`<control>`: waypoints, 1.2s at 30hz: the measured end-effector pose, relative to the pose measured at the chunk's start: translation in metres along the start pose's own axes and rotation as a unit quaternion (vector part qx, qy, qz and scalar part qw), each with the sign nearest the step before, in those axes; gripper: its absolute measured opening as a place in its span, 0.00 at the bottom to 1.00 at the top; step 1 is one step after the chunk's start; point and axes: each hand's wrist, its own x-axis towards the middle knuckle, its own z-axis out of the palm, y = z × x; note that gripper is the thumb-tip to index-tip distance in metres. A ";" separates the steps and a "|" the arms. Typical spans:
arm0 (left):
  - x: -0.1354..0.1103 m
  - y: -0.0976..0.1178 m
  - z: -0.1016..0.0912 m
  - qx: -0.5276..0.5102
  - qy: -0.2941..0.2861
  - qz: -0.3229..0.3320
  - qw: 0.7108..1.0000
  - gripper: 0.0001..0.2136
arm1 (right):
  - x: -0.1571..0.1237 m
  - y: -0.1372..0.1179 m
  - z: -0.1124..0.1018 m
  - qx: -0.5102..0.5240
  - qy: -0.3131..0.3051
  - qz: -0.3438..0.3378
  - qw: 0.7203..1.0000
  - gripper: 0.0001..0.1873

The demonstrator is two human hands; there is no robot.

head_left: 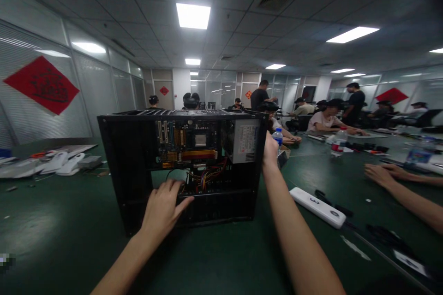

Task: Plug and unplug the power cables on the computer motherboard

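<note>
A black computer case [214, 209] stands upright on the table, its side open towards me. Inside show a motherboard [173, 134], a silver power supply [245, 140] and a bundle of coloured cables [207, 177]. My left hand [162, 205] lies at the case's lower rail, fingers stretched into the opening near the cables and thumb apart. My right hand [270, 151] grips the right edge of the case, its fingers partly hidden behind it.
The green table [69, 212] holds papers and white devices [69, 163] at the left. On the right are a white power strip [317, 207], black cables [387, 239] and bottles [339, 142]. Another person's hands [384, 175] rest there; several people sit or stand farther back.
</note>
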 end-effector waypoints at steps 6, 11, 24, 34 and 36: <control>0.030 -0.016 -0.006 -0.087 -0.109 0.017 0.990 0.23 | -0.053 -0.069 -0.008 0.061 0.061 -0.352 0.932 0.23; 0.049 -0.028 0.002 -0.221 -0.178 0.047 0.958 0.20 | -0.124 -0.094 0.008 -0.080 -0.308 -0.485 0.815 0.21; 0.049 -0.033 -0.006 -0.286 -0.121 -0.006 0.951 0.20 | -0.136 0.020 0.045 -0.275 -0.667 -0.173 0.670 0.16; 0.057 -0.037 -0.024 -0.466 -0.171 -0.049 0.867 0.19 | -0.130 0.041 0.055 -0.087 -0.650 0.123 0.744 0.17; 0.064 -0.034 -0.032 -0.490 -0.163 -0.043 0.855 0.19 | -0.125 0.035 0.054 -0.072 -0.626 0.111 0.768 0.18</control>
